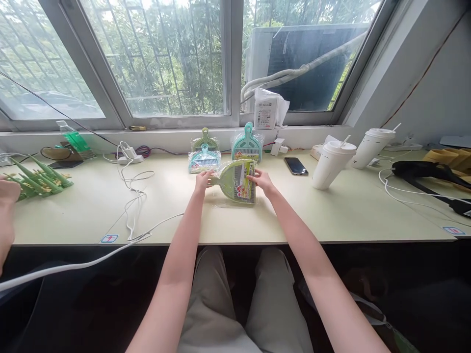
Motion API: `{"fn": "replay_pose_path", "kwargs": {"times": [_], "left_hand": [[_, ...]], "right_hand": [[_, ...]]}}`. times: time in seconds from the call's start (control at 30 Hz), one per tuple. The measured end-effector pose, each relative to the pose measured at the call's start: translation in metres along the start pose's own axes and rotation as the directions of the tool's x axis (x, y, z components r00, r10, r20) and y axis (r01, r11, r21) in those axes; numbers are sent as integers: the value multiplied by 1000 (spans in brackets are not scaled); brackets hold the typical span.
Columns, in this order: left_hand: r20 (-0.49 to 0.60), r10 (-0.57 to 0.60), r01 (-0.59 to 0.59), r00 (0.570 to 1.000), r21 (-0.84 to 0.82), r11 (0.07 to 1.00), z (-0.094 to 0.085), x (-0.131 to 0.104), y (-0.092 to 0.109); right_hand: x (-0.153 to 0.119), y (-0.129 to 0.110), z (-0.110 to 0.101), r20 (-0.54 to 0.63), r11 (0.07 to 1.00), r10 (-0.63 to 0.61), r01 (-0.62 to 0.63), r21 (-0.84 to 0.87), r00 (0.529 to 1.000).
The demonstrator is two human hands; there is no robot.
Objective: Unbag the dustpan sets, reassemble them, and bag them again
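Note:
Between my hands is a green dustpan and brush set (232, 182) in clear plastic wrap, turned sideways with its handle to the left and a printed label on its front. My left hand (204, 181) is closed round the handle end. My right hand (263, 180) grips the wide edge on the right. Behind it, against the wall, stand a small blue dustpan set (205, 160), an olive-green dustpan set (205, 138) partly hidden by the blue one, and a teal dustpan set (248, 143), all wrapped in plastic.
A phone (296, 166) and two white lidded cups, a nearer one (333, 164) and a farther one (372, 147), are on the right. White cables (134, 196) cross the left side. Another person's hand (7, 211) is by green pointed packets (44, 179). The table's front edge (243, 242) lies before my lap.

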State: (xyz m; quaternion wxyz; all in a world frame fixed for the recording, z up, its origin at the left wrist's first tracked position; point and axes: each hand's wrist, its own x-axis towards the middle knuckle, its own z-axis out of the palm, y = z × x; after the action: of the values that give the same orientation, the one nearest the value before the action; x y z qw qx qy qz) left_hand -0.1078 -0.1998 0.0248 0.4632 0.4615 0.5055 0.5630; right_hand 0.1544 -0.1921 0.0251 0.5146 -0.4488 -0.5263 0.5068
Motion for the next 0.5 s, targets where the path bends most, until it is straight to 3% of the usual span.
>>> {"fn": "replay_pose_path", "kwargs": {"times": [0.17,0.27,0.33,0.43,0.5], "left_hand": [[236,-161,145,958,84,986,2,-12,-1],[319,-196,150,927,163,975,0,-13,-4],[295,-165,95,941,237,967,-3,-11,-5],[105,-50,24,993,239,971,-5,-10,-1],[123,-28,5,992,184,983,-3,-14,3]], "right_hand": [[6,7,-2,-145,993,-104,110,30,984],[10,8,-6,-267,978,-175,199,66,948],[14,6,-12,-331,968,-178,225,108,926],[18,5,-27,-407,962,-160,235,140,899],[19,6,-34,-451,964,-134,222,148,883]]}}
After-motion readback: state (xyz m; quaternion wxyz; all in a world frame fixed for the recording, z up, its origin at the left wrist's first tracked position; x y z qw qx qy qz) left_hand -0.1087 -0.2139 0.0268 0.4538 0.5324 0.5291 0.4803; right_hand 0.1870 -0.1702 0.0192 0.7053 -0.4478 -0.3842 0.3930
